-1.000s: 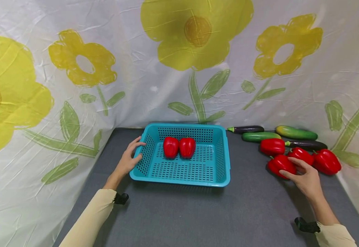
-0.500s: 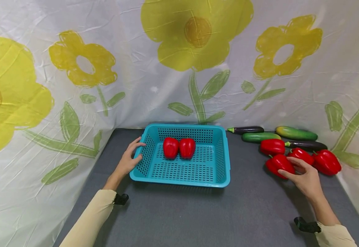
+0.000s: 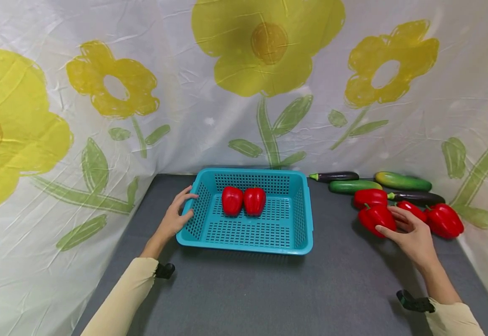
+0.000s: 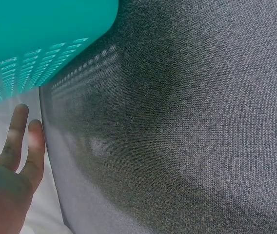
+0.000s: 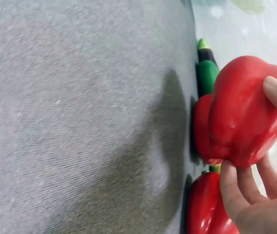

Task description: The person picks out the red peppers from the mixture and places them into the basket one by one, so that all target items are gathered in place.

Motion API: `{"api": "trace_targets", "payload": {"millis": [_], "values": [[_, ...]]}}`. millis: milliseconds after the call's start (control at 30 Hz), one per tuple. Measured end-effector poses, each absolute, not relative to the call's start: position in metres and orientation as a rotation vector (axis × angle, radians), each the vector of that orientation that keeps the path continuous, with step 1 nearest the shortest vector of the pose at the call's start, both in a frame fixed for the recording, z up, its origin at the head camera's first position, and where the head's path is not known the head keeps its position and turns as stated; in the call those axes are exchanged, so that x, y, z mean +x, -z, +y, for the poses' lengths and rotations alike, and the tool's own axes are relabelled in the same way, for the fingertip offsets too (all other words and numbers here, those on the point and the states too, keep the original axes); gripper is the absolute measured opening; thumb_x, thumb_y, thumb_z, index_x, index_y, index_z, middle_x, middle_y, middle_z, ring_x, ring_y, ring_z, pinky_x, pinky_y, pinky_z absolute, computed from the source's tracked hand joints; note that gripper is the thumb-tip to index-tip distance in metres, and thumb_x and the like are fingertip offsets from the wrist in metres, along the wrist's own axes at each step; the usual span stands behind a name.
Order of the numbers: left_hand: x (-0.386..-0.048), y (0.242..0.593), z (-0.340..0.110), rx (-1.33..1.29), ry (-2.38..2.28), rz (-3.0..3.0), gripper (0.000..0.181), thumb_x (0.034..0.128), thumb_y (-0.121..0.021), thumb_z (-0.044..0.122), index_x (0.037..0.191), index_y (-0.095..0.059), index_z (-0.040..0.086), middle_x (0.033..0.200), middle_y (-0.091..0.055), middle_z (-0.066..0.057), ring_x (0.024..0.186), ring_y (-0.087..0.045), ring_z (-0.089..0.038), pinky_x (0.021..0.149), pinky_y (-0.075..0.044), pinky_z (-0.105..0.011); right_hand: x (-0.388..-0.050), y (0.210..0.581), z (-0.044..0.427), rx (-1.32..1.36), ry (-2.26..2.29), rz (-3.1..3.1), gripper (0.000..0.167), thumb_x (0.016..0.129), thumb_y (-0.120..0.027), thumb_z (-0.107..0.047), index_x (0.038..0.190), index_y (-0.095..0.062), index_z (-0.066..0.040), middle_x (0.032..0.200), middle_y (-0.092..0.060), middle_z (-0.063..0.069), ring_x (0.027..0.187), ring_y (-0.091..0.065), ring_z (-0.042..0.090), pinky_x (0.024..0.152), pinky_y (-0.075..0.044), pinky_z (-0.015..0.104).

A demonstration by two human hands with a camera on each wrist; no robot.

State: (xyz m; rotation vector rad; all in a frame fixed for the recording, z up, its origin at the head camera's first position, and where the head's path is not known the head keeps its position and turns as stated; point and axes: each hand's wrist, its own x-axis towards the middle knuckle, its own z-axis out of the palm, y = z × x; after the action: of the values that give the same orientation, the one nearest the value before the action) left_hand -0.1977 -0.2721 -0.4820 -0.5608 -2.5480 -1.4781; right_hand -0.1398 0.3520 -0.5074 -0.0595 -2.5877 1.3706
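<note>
My right hand (image 3: 414, 238) pinches a red bell pepper (image 3: 377, 218) between thumb and fingers. In the right wrist view, that bell pepper (image 5: 246, 109) hangs above the dark cloth, its shadow apart from it. Beside it lie three more red peppers: one behind (image 3: 370, 198), one partly hidden by my hand (image 3: 412, 209), and one at the right (image 3: 444, 220). My left hand (image 3: 173, 217) is at the left rim of a turquoise perforated basket (image 3: 244, 248), fingers extended. Two of its fingers (image 4: 35, 141) show beside the basket in the left wrist view. Two red peppers (image 3: 243, 201) stand side by side inside.
Behind the loose peppers lie two eggplants, one at the back (image 3: 336, 176) and one nearer (image 3: 418, 197), with a green cucumber (image 3: 353, 186) and a yellow-green one (image 3: 403, 180). A flower-printed curtain (image 3: 210, 130) rises behind the dark cloth-covered table (image 3: 244, 289).
My right hand has raised the bell pepper off the cloth and shifted it slightly left. My left hand, the basket and the peppers inside have stayed put.
</note>
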Motion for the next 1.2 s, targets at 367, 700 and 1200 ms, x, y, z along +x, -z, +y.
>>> {"api": "trace_targets", "payload": {"millis": [367,700,1200], "values": [[-0.198,0.482,-0.271,-0.555,1.470,-2.545,0.040,0.0899,-0.054,-0.018,0.130,-0.054,-0.015,0.155,-0.026,-0.037,0.141,-0.025,-0.054,0.098,-0.034,-0.068,-0.148,0.501,0.346,0.015,-1.496,-2.517,0.067,0.090,-0.078,-0.011,0.150,-0.048,-0.006,0.139,-0.050,0.017,0.104,-0.054,-0.003,0.075,-0.050,0.013],[-0.197,0.482,-0.272,-0.557,1.468,-2.540,0.040,0.0896,-0.055,-0.018,0.130,-0.054,-0.016,0.154,-0.026,-0.037,0.140,-0.025,-0.055,0.098,-0.033,-0.069,-0.152,0.500,0.329,-0.111,-1.638,-2.374,0.071,0.092,-0.076,-0.010,0.155,-0.045,-0.018,0.145,-0.046,0.009,0.110,-0.052,0.006,0.079,-0.048,0.012],[-0.197,0.482,-0.273,-0.520,1.488,-2.561,0.040,0.0909,-0.054,-0.016,0.131,-0.054,-0.015,0.156,-0.025,-0.035,0.141,-0.025,-0.053,0.101,-0.032,-0.069,-0.168,0.496,0.312,-0.073,-1.816,-2.374,0.073,0.093,-0.074,-0.010,0.157,-0.041,-0.022,0.133,-0.044,0.008,0.100,-0.052,0.018,0.071,-0.055,0.022]]}}
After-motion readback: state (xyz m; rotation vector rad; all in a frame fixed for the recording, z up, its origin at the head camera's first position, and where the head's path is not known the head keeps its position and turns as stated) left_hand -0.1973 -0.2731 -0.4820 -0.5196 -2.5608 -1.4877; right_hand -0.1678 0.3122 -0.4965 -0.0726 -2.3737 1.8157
